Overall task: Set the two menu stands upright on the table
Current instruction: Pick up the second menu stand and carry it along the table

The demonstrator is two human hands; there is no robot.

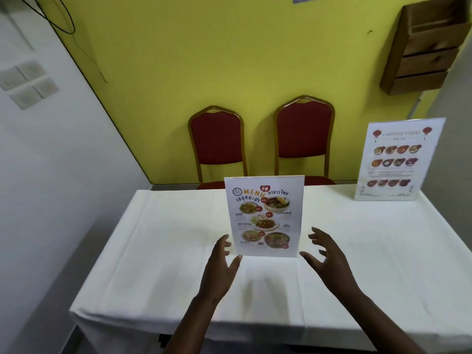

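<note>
A clear menu stand with a Thai food sheet stands upright in the middle of the white-clothed table. My left hand is at its lower left corner, fingers apart, thumb just below the bottom edge; contact is unclear. My right hand hovers open a little to the right of the stand, not touching it. A second stand with a Chinese food menu stands upright at the table's far right.
Two red chairs with gold frames stand behind the table against a yellow wall. A wooden rack hangs on the wall at upper right. A white wall runs along the left side.
</note>
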